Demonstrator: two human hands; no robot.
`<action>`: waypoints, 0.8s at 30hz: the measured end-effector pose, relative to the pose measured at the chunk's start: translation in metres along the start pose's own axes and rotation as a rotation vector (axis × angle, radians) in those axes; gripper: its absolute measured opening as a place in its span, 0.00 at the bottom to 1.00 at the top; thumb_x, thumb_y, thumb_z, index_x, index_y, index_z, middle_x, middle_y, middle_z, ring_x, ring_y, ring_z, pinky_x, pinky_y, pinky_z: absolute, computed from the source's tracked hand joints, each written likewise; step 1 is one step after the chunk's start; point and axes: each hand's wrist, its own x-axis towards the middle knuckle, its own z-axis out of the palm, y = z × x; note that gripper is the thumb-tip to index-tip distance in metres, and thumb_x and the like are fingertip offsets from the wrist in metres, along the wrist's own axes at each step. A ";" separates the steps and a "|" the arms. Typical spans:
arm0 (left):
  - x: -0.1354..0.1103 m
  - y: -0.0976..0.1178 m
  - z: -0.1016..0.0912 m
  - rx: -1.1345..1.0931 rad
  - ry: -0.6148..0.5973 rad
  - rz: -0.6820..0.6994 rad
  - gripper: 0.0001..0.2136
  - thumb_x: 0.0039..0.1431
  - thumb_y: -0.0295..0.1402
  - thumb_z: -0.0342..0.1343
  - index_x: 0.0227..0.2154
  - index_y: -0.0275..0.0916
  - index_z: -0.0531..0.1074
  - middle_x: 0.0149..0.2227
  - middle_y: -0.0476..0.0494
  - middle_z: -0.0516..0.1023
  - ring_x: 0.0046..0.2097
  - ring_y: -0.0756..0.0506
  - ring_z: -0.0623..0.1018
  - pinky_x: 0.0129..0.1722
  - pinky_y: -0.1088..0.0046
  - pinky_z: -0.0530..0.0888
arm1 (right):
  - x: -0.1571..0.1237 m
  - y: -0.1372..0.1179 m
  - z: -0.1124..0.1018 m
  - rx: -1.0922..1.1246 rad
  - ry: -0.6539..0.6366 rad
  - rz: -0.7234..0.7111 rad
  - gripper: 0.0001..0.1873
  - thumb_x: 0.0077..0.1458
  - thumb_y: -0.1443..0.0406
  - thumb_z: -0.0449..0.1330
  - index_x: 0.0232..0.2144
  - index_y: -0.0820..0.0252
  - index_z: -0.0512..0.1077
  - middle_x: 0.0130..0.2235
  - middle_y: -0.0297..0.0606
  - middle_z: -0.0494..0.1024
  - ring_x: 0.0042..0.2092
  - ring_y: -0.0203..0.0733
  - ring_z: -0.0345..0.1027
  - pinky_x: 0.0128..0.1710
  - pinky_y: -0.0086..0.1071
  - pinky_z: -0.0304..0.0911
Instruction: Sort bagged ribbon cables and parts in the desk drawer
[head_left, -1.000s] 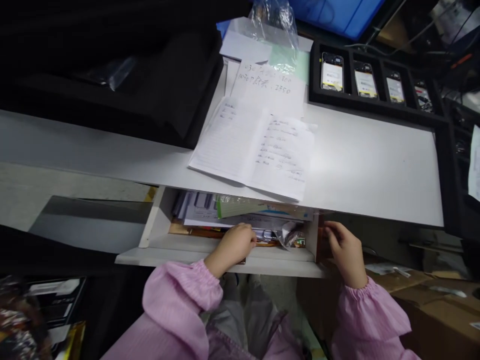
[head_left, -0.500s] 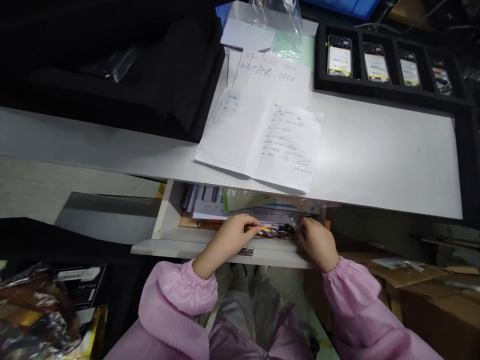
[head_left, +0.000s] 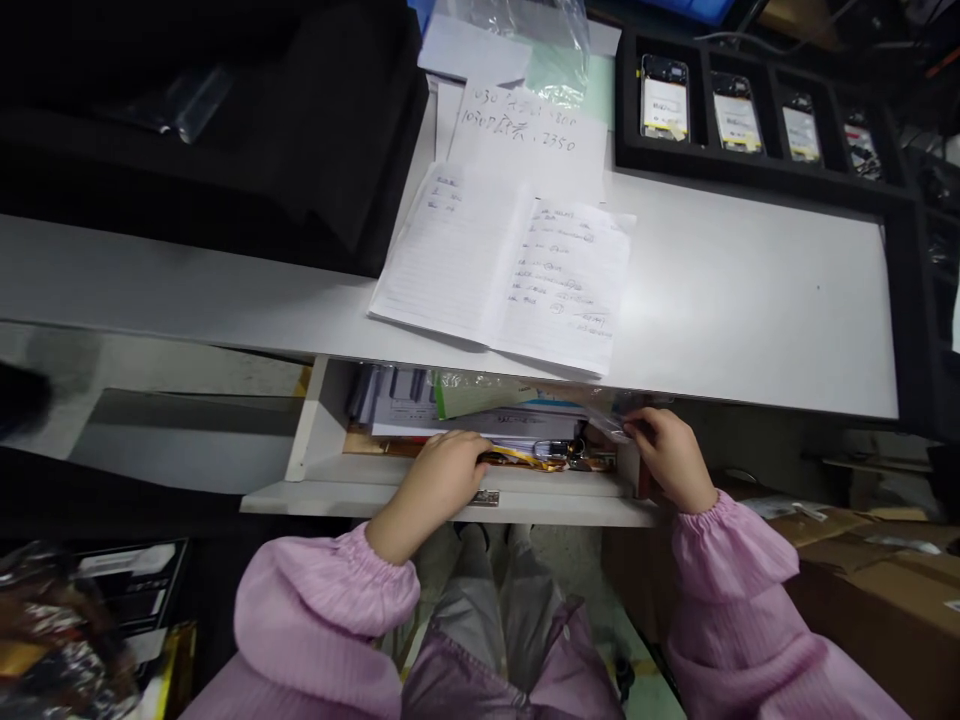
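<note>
My left hand (head_left: pixel 444 472) reaches over the front of an open drawer (head_left: pixel 315 490). Its fingers are curled and pressed together, their tips hidden among the contents at one end of a thin yellow strip (head_left: pixel 517 457). I cannot tell whether they grip it. Beside the strip lie small dark and shiny items (head_left: pixel 574 450), too small to name. At the drawer's right end my right hand (head_left: pixel 673 458) pinches a clear plastic bag (head_left: pixel 609 422) between thumb and fingers. Papers (head_left: pixel 480 422) and a green-edged sheet (head_left: pixel 476 397) fill the back of the drawer.
On the white desk (head_left: pixel 750 290) above lies an open notebook (head_left: pixel 502 270) with handwritten sheets (head_left: pixel 525 130) behind it. A black foam tray (head_left: pixel 705 155) holds several opened phones. Black foam (head_left: pixel 300 200) covers the left. Cardboard boxes (head_left: pixel 885 600) stand at lower right.
My right hand has moved right and slightly up, drawing the clear plastic bag toward the drawer's right end. My left hand has shifted left, uncovering more of the yellow strip. The view has shifted slightly.
</note>
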 end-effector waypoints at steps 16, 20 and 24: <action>0.021 0.005 0.021 -0.016 -0.106 0.064 0.09 0.55 0.25 0.52 0.30 0.37 0.78 0.37 0.39 0.80 0.42 0.41 0.77 0.45 0.68 0.70 | -0.002 0.001 0.009 -0.115 0.008 -0.176 0.10 0.61 0.68 0.51 0.39 0.59 0.73 0.39 0.43 0.76 0.40 0.49 0.67 0.40 0.39 0.62; 0.020 0.003 0.018 -0.064 -0.088 0.020 0.09 0.53 0.24 0.51 0.30 0.38 0.77 0.36 0.42 0.81 0.39 0.42 0.79 0.40 0.71 0.71 | -0.002 0.002 0.011 -0.135 0.012 -0.200 0.11 0.61 0.67 0.51 0.40 0.60 0.72 0.39 0.44 0.76 0.40 0.49 0.68 0.40 0.39 0.62; 0.016 0.002 0.005 -0.100 -0.048 -0.031 0.10 0.55 0.25 0.50 0.32 0.38 0.77 0.36 0.42 0.82 0.38 0.43 0.79 0.37 0.72 0.71 | -0.002 0.005 0.013 -0.153 0.026 -0.210 0.12 0.61 0.67 0.50 0.42 0.60 0.72 0.41 0.45 0.76 0.41 0.50 0.68 0.40 0.40 0.63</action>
